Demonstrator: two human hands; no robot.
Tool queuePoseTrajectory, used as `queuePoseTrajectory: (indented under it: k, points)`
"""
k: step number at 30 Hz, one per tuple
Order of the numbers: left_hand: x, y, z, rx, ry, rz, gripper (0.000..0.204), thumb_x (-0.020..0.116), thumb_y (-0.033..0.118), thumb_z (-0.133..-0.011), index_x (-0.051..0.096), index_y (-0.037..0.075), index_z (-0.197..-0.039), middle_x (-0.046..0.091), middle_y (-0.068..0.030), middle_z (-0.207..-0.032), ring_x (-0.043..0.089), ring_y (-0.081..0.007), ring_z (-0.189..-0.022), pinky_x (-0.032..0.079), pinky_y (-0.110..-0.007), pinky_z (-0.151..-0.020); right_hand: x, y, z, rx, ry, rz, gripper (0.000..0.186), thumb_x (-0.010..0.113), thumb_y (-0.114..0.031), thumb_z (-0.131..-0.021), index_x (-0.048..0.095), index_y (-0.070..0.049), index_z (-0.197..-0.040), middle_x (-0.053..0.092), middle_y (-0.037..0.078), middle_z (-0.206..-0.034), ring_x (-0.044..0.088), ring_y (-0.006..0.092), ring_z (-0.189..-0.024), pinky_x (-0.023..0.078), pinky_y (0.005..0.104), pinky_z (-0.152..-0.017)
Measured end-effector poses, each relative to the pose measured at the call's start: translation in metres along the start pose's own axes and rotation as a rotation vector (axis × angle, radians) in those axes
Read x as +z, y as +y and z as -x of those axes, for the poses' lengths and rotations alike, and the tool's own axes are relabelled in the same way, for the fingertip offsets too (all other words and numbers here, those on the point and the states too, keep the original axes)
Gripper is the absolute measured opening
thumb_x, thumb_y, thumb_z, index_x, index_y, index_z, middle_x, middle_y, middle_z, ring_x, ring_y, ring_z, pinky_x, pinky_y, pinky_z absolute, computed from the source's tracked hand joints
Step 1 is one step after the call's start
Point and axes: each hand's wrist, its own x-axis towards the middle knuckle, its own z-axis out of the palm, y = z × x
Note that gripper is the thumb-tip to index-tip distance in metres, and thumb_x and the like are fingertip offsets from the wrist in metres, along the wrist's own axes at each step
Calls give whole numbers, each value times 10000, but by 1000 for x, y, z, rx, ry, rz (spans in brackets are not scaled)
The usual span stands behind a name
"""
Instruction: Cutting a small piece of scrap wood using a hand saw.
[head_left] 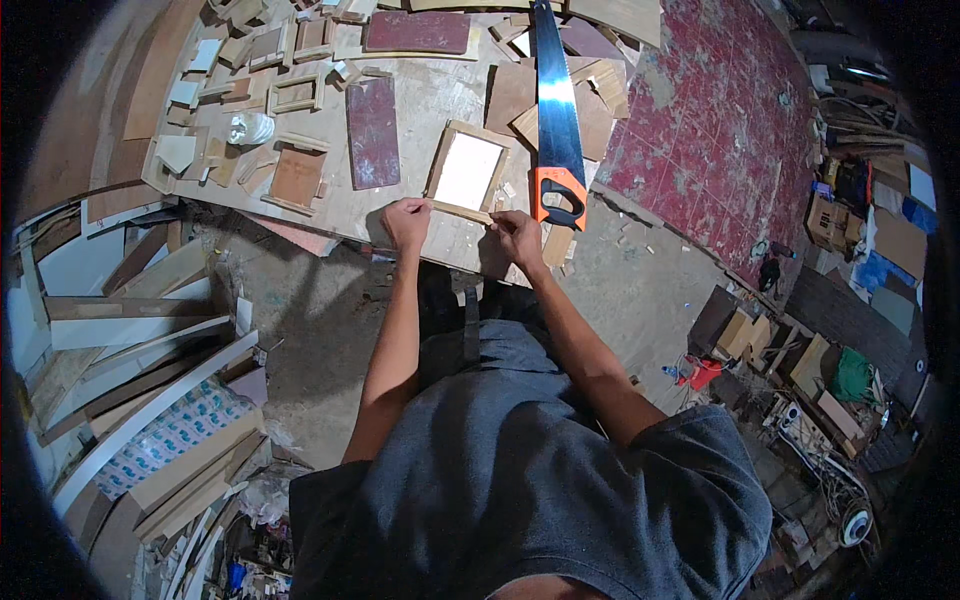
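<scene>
A small wooden frame (437, 174) with a white panel (468, 172) inside lies at the table's near edge. Along its near side runs a thin wooden strip (461, 212), pinched at its left end by the closed fingers of my left hand (406, 222). My right hand (519, 241) is closed on the strip's other end. Whether the strip touches the frame I cannot tell. Just right of the frame lies a handsaw (560, 120) with an orange and black handle, its blade pointing to the far side.
Dark red boards (372, 135) and several small wooden frames (296, 94) spread over the worktable (415, 85). A clear plastic bottle (250, 128) lies at the left. Stacked timber (150, 330) stands left of me; wood and tools (820, 400) lie on the floor at right.
</scene>
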Motion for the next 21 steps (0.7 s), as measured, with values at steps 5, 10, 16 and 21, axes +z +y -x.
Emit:
queuePoseTrajectory:
  k: [5, 10, 16, 21]
  points:
    - [8, 21, 8, -64, 14, -134, 211, 841, 118, -708, 721, 3, -839, 745, -123, -817, 722, -219, -744, 558, -342, -677, -2, 7, 0, -23, 25, 17, 211, 733, -38, -814, 733, -18, -1025, 714, 162, -936, 720, 244, -837, 568, 328, -769]
    - [10, 24, 14, -63, 89, -215, 239, 856, 178, -694, 732, 42, -846, 741, -118, -823, 716, -266, -752, 544, -387, -666, -5, -2, 1, -81, 19, 17, 205, 720, -31, -815, 730, -16, -1019, 710, 158, -919, 721, 257, -841, 568, 332, -778]
    - [12, 47, 23, -75, 119, -315, 229, 842, 186, -703, 752, 46, -860, 733, -146, -820, 712, -314, -754, 539, -411, -660, -9, 2, -4, -82, -12, 106, 216, 720, -52, -812, 734, -35, -1027, 714, 152, -927, 720, 271, -842, 564, 355, -758]
    - [7, 54, 23, -72, 115, -370, 218, 821, 171, -712, 752, 37, -870, 728, -162, -817, 709, -336, -751, 539, -424, -665, -7, 2, -5, -75, -52, 112, 231, 728, -72, -806, 736, -38, -1035, 730, 156, -952, 723, 271, -855, 564, 352, -763]
